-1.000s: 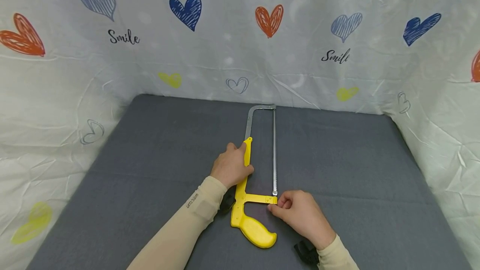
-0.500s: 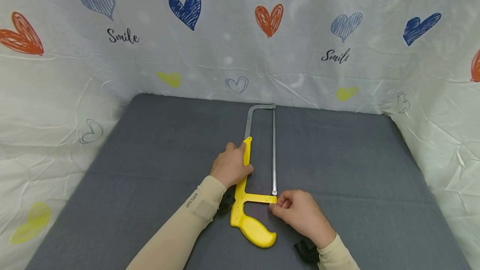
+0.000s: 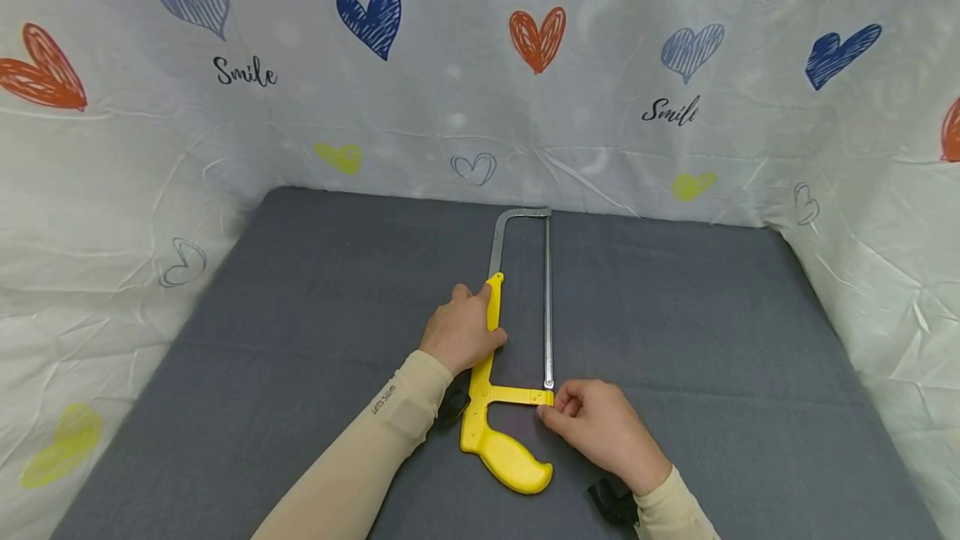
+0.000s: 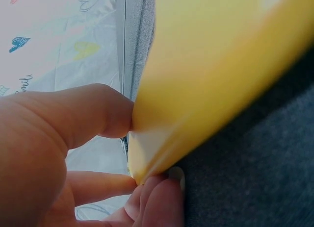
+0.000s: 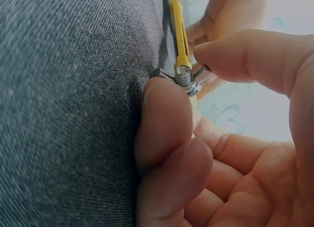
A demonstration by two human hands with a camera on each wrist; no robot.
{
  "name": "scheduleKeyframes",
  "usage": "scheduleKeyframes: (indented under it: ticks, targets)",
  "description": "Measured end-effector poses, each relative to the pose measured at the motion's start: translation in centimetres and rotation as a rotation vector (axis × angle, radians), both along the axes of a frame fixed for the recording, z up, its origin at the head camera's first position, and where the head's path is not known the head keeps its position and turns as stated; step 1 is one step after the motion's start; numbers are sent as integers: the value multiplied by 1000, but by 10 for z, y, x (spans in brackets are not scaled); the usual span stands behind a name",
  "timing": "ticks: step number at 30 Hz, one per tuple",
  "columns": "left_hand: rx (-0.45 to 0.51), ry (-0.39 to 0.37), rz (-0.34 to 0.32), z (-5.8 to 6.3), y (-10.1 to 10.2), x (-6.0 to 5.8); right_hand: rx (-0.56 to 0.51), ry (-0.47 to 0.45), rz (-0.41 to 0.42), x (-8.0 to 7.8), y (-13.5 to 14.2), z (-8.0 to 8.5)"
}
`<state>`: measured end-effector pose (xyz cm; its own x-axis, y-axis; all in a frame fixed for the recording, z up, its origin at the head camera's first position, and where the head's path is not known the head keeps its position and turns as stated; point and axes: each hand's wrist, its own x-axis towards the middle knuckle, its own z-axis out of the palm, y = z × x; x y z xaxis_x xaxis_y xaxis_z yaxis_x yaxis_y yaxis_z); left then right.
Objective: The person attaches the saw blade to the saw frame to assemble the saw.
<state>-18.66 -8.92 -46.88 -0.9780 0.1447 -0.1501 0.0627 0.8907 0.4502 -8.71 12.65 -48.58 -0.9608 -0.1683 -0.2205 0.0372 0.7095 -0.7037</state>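
A hacksaw (image 3: 476, 415) with a yellow frame and handle lies flat on the grey cloth, its handle toward me. The silver blade (image 3: 549, 307) runs along its right side. My left hand (image 3: 459, 333) holds the yellow upper frame; in the left wrist view thumb and fingers meet on either side of the yellow part (image 4: 206, 85). At the near end of the blade, my right hand (image 3: 609, 433) pinches a metal wing nut (image 5: 195, 84) on a threaded bolt end (image 5: 183, 76). Thumb and index finger touch opposite wings. In the head view the wing nut is hidden.
Grey cloth (image 3: 712, 323) covers the table around the saw. A white curtain (image 3: 420, 107) printed with hearts rises behind the far edge and along both sides. A black strap mount (image 3: 613, 503) sits at my right wrist.
The right thumb has shifted very slightly up and right at the bracket's end. The left hand and the hacksaw stay in place; the head view has barely drifted.
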Motion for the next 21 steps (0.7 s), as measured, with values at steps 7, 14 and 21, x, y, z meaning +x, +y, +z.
scheduleKeyframes:
  ticks: [7, 14, 21]
  targets:
    - [8, -13, 2, 0, -1, 0, 7, -8, 7, 0, -1, 1]
    - [10, -17, 6, 1, -3, 0, 14, 1, 19, -1, -3, 2]
    - [8, -25, 3, 0, -2, 0, 11, -6, 17, 1, -2, 3]
